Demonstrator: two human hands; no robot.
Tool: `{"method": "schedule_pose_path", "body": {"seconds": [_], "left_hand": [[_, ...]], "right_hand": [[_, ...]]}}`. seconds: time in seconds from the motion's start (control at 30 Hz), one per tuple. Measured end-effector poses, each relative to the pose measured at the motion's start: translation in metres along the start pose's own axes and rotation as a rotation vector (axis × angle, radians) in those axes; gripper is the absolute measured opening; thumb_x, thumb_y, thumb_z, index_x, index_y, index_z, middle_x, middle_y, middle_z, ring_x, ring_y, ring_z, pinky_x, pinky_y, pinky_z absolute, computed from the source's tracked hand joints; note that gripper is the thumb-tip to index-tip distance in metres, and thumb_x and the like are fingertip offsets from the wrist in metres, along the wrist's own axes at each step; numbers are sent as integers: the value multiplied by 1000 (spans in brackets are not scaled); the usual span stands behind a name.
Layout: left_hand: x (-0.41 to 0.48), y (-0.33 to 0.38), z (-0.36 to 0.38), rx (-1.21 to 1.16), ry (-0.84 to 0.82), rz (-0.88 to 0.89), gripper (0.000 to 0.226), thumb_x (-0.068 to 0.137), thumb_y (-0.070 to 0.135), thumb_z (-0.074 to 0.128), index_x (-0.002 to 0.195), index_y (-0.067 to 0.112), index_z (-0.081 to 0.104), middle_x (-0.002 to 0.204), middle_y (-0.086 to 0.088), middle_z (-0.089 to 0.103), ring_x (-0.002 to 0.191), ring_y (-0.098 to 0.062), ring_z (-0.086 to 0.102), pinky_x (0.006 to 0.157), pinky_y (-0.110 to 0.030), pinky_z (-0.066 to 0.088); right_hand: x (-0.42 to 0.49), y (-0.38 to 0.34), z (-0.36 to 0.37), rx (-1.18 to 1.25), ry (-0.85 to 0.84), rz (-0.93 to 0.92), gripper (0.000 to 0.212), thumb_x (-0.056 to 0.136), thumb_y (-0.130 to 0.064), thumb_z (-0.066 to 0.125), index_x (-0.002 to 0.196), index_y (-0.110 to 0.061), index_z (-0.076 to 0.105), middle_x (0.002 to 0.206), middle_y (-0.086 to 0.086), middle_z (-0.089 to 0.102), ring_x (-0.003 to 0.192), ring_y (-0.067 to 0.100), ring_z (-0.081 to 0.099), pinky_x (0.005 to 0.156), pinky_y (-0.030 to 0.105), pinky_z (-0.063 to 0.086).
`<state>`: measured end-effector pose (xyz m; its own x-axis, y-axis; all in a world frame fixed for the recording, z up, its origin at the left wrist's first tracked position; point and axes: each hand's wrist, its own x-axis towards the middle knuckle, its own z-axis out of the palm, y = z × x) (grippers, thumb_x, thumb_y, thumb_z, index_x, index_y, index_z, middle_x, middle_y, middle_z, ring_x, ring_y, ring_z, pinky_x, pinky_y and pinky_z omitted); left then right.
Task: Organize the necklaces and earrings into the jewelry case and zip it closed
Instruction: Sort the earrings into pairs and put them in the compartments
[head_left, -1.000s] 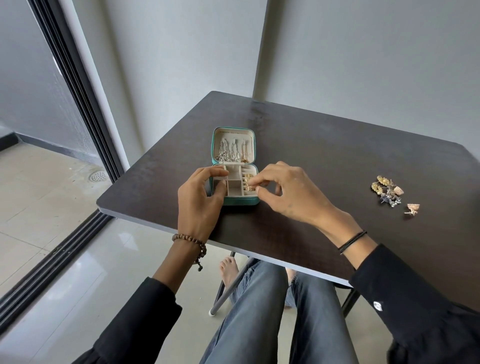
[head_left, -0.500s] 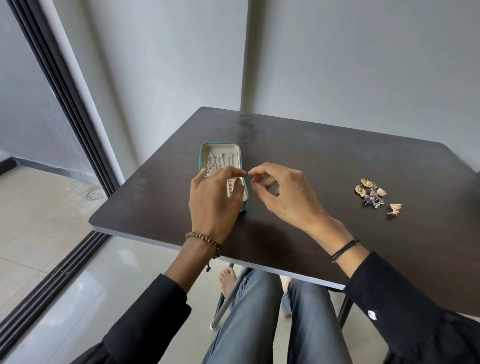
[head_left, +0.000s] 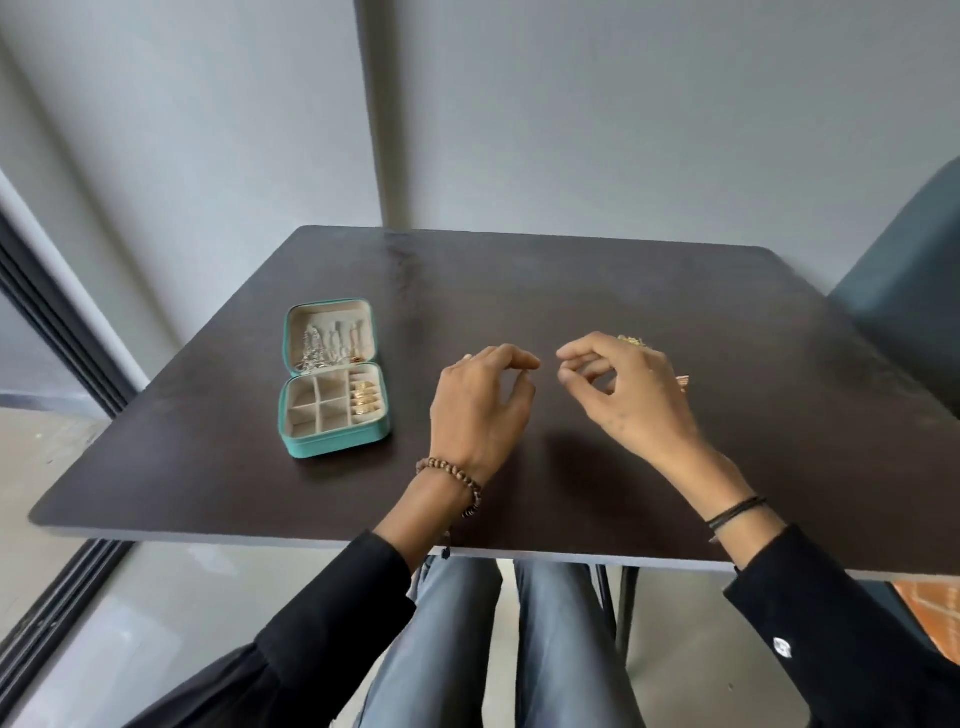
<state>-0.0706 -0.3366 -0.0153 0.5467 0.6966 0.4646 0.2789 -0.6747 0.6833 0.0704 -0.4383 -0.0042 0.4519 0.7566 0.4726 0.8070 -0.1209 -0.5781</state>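
Observation:
The teal jewelry case (head_left: 332, 442) lies open on the left part of the dark table (head_left: 571, 280). Silver necklaces (head_left: 316, 349) hang inside its raised lid, and gold earrings (head_left: 365, 400) fill the right-hand compartments of the tray. To the right of the case my left hand (head_left: 478, 410) hovers with its fingers curled and nothing in them. Further right, my right hand (head_left: 634, 400) hangs over the loose earring pile (head_left: 631, 341) and hides most of it. Its thumb and forefinger are bent, a little apart. One pinkish earring (head_left: 683, 382) peeks out at the hand's right edge.
A blue-green chair (head_left: 909, 291) stands at the table's far right corner. A dark sliding-door frame (head_left: 52, 322) runs along the left. Grey walls meet behind the table. My knees are under the near table edge.
Both hands have left the case and moved right, over the table's middle and the earring pile. The view has swung right, so the case now sits at the left.

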Motion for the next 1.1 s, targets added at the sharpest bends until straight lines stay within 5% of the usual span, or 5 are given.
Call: {"method": "schedule_pose_path", "body": {"seconds": [0.2, 0.4, 0.53, 0.77, 1.1], "left_hand": [[5, 21, 48, -225, -257, -58, 19, 89, 11, 61, 98, 21, 75, 98, 9, 76, 96, -4, 69, 94, -31, 54], [11, 29, 75, -322, -377, -75, 16, 92, 11, 64, 100, 19, 75, 100, 8, 75, 97, -2, 69, 91, -15, 52], [15, 27, 79, -366, -394, -117, 14, 92, 12, 65, 98, 19, 76, 98, 9, 75, 93, -2, 69, 84, -7, 49], [17, 23, 78, -410, -402, -137, 16, 92, 10, 64, 98, 20, 76, 96, 10, 76, 92, 0, 69, 89, -13, 51], [18, 20, 77, -506, -343, -148, 23, 94, 33, 69, 110, 19, 74, 97, 6, 77, 93, -2, 71, 89, -23, 56]], "right_hand": [[-10, 52, -33, -122, 37, 120, 26, 84, -12, 75, 108, -19, 71, 109, -5, 69, 86, 10, 67, 70, 13, 48], [-14, 86, -55, -243, -91, 220, 38, 84, -3, 65, 119, -18, 70, 130, -4, 62, 118, 20, 51, 102, 35, 47], [-15, 97, -59, -237, -158, 203, 30, 91, -5, 62, 115, -21, 73, 126, -5, 67, 115, 21, 57, 98, 40, 50], [-12, 93, -61, -193, -158, 193, 14, 91, -18, 72, 105, -18, 75, 99, -4, 68, 90, 10, 65, 68, 8, 46], [-11, 58, -43, 101, -48, 204, 18, 89, -29, 78, 105, -23, 73, 93, -14, 75, 92, -3, 69, 76, 11, 50]]}}
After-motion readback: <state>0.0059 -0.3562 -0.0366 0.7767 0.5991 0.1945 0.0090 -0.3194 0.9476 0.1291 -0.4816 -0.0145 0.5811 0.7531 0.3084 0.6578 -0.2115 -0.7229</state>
